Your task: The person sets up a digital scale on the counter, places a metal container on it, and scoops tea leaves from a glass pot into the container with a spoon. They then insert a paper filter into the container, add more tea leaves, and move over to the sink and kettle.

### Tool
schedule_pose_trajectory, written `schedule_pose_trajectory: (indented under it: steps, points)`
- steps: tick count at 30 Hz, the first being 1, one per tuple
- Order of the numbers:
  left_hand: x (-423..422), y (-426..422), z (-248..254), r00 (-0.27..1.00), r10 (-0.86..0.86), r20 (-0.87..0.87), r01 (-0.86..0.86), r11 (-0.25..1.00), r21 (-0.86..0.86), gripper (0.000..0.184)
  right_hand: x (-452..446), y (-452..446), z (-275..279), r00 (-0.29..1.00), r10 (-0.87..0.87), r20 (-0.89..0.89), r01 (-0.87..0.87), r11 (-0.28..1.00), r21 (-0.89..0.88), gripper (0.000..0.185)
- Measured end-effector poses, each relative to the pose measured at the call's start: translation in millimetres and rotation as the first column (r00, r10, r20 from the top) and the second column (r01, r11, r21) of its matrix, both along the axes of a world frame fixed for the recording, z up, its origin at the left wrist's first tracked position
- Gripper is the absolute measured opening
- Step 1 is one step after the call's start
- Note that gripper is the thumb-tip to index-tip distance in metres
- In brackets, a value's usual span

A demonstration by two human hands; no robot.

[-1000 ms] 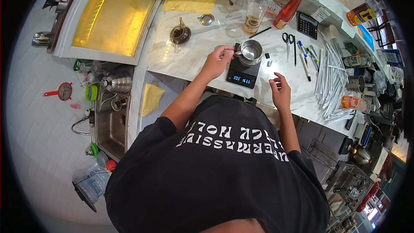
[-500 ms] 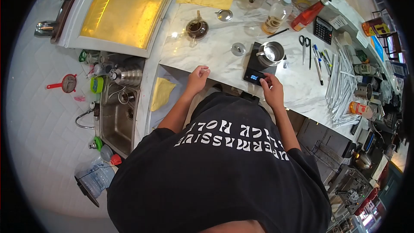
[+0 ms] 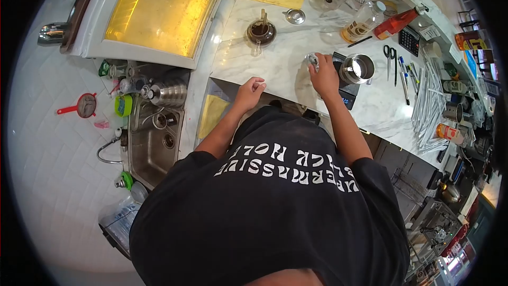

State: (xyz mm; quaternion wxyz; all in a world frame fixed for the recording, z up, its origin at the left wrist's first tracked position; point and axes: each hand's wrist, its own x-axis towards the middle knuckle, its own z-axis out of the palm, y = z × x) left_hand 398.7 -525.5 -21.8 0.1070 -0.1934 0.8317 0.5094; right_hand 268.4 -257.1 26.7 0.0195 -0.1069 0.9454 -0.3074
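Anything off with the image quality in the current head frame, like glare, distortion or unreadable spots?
Head view: black, rounded borders and bent edges, as from a fisheye lens; head view: bright reflections on the marble counter and highlights on the metal cup; head view: digits on the scale too unclear to read.

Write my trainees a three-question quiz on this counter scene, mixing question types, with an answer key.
1. Multiple choice: What does the metal cup stand on?
A) The yellow cloth
B) The black scale
C) The calculator

2. True or false: The right hand is nearer to the black scale than the left hand is.

3. Fill in the blank: The strainer at the far left of the view has a ____ handle.

Key: 1. B; 2. True; 3. red
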Motion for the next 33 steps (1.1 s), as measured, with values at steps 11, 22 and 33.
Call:
schedule_pose_trajectory:
  steps: [11,22,33]
  points:
    - [-9.5,-10.5,-5.0,0.996,-0.089,0.013,0.088,0.995,0.035,0.036,-6.6,-14.9,-35.4,0.995,-0.048,0.091,0.026,0.973,0.227,0.023]
    - [-11.0,-10.5,-5.5,0.995,-0.093,0.035,0.091,0.994,0.065,0.037,49.8,2.1,85.5,0.995,-0.079,0.066,0.101,0.883,-0.459,0.017]
    - [-36.0,35.9,12.1,0.975,-0.224,0.005,0.223,0.971,0.091,0.038,6.2,115.6,139.4,0.910,-0.391,-0.136,0.317,0.870,-0.377,0.016]
